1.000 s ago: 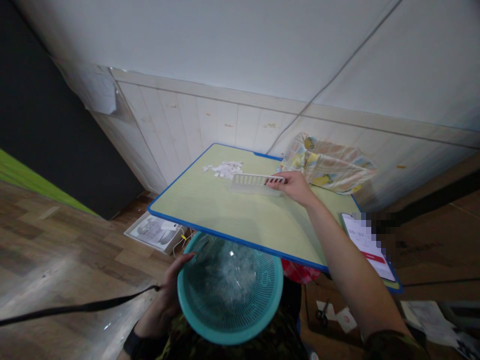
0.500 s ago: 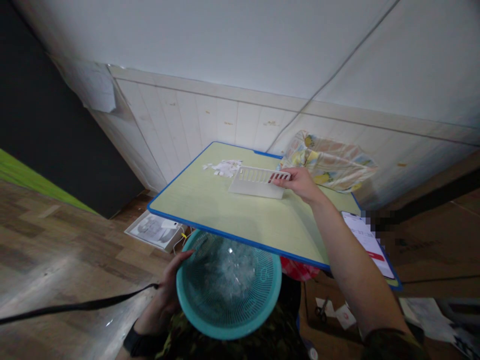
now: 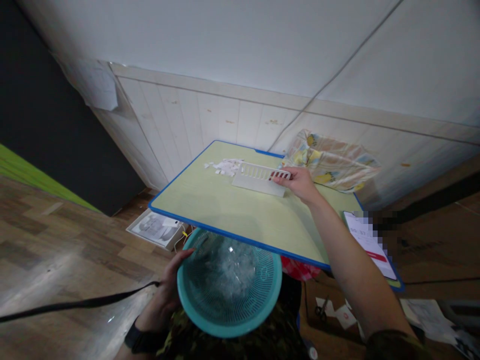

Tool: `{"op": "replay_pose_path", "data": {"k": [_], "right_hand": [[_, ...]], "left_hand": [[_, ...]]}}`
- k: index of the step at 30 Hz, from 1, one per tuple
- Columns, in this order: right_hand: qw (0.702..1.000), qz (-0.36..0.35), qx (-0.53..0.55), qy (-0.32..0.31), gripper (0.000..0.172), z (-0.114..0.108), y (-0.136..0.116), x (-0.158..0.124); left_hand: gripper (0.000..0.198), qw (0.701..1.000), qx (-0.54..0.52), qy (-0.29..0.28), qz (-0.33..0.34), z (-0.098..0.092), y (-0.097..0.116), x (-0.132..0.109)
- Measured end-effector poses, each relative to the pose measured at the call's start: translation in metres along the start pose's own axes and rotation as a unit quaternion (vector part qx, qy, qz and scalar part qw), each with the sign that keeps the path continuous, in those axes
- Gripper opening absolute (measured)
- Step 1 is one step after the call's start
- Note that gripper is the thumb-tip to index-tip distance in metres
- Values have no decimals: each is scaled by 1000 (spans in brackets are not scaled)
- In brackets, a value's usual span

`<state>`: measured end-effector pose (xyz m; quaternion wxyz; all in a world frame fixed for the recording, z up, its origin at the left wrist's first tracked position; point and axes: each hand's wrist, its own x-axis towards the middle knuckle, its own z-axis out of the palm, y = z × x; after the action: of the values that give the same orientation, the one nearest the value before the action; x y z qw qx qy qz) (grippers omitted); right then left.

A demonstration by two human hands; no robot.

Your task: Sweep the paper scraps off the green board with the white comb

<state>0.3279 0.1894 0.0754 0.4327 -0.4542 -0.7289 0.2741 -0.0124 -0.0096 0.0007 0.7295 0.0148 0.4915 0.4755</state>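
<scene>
My right hand (image 3: 300,184) grips one end of a white plastic panel (image 3: 258,185), which has a row of slots along its upper edge. The panel stands on edge, tilted, over a pale green folding table (image 3: 202,200) with a blue rim. Just behind its left end lies a pile of small white paper scraps (image 3: 227,166). Below the table's front edge, my left hand (image 3: 174,277) holds the left side of a turquoise plastic colander (image 3: 272,305). Clear, crumpled plastic-looking pieces (image 3: 234,270) lie in the colander. My left fingers are partly hidden behind its wall.
At the table's back right rests a patterned cloth bundle (image 3: 333,162). A phone (image 3: 369,245) lies by the right edge. On the floor are an open white box (image 3: 153,230) at left and scissors (image 3: 322,310) at right. A black strap (image 3: 78,302) crosses at lower left.
My right hand has shifted the white panel slightly toward the back of the table, closer to the paper scraps. The left hand and colander stay almost where they were.
</scene>
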Motion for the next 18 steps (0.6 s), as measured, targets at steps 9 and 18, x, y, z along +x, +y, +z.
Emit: {"op": "replay_pose_path", "data": {"k": [9,18], "right_hand": [[998,34,29,-48,49,-14,-10,-2],[995,63,51,-61,47,-22,-7,-2]], "left_hand": [[19,1000,8,0,5,-9,-1,4],[29,1000,14,-9,7,-9,1,3]]}}
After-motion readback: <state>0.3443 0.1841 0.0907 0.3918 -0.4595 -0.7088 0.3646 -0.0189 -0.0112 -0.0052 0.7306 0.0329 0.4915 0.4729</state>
